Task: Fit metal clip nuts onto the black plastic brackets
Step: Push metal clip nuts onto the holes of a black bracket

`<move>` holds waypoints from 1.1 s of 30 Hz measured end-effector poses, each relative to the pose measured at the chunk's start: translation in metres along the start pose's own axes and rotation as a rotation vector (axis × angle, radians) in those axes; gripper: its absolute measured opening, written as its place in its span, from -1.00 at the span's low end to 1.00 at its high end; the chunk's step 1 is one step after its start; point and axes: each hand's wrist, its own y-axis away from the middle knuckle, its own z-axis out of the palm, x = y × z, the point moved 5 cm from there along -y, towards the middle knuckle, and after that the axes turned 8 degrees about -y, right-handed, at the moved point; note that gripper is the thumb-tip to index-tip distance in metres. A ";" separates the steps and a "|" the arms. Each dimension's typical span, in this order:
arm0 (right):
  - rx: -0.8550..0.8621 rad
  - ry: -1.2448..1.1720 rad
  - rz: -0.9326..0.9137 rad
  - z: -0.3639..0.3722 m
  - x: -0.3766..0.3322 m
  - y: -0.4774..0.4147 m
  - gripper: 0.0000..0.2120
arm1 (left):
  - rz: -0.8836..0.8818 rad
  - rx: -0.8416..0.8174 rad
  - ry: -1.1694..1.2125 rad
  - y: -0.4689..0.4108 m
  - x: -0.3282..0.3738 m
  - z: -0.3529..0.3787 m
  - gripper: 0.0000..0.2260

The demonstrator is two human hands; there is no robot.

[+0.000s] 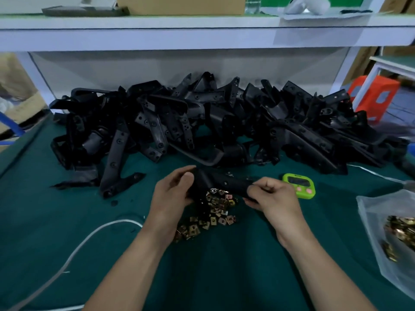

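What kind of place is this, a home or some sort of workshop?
Most likely a small factory assembly bench: a big heap of black plastic brackets lies on a green work mat, with a loose pile of brass-coloured metal clip nuts and a lime-green digital timer near the front.

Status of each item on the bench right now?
Black plastic bracket: lifted, gripped by left hand and right hand
Brass-coloured metal clip nuts: loose pile under the hands
Heap of black plastic brackets: piled behind
Clear plastic bag: holds more nuts
Green digital timer: display unreadable
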 end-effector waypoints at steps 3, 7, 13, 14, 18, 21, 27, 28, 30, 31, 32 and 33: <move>0.003 0.482 -0.232 0.004 -0.014 0.015 -0.79 | 0.005 0.041 -0.013 0.001 0.000 0.000 -0.82; -0.059 0.859 -0.263 0.016 -0.016 0.031 -0.61 | -0.032 -0.073 0.009 0.006 0.000 0.018 -0.81; -0.031 0.545 -0.111 -0.003 -0.006 0.011 -0.79 | 0.143 0.038 -0.384 0.001 0.009 -0.005 -0.63; -0.037 0.512 -0.103 -0.004 -0.004 0.009 -0.80 | 0.188 0.058 -0.556 0.003 0.011 -0.008 -0.61; -0.052 0.415 -0.111 -0.007 0.002 0.003 -0.82 | 0.253 0.016 -0.876 0.009 0.010 -0.003 -0.75; -0.073 0.369 -0.111 -0.007 0.004 0.003 -0.82 | 0.253 -0.060 -0.971 0.011 0.002 0.005 -0.83; -0.104 0.413 -0.107 -0.008 0.002 0.006 -0.84 | 0.170 -0.094 -0.896 0.009 -0.006 0.009 -0.85; -0.108 0.423 -0.111 -0.008 0.002 0.007 -0.84 | 0.177 -0.090 -0.897 0.009 -0.006 0.009 -0.84; -0.114 0.443 -0.118 -0.007 0.002 0.007 -0.83 | 0.204 -0.088 -0.915 0.011 -0.005 0.010 -0.85; -0.117 0.453 -0.122 -0.006 0.001 0.008 -0.83 | 0.225 -0.089 -0.936 0.012 -0.004 0.011 -0.87; -0.119 0.461 -0.126 -0.005 0.001 0.008 -0.83 | 0.248 -0.090 -0.960 0.013 -0.002 0.011 -0.89; -0.122 0.467 -0.132 -0.005 0.000 0.008 -0.83 | 0.267 -0.091 -0.982 0.014 -0.001 0.012 -0.89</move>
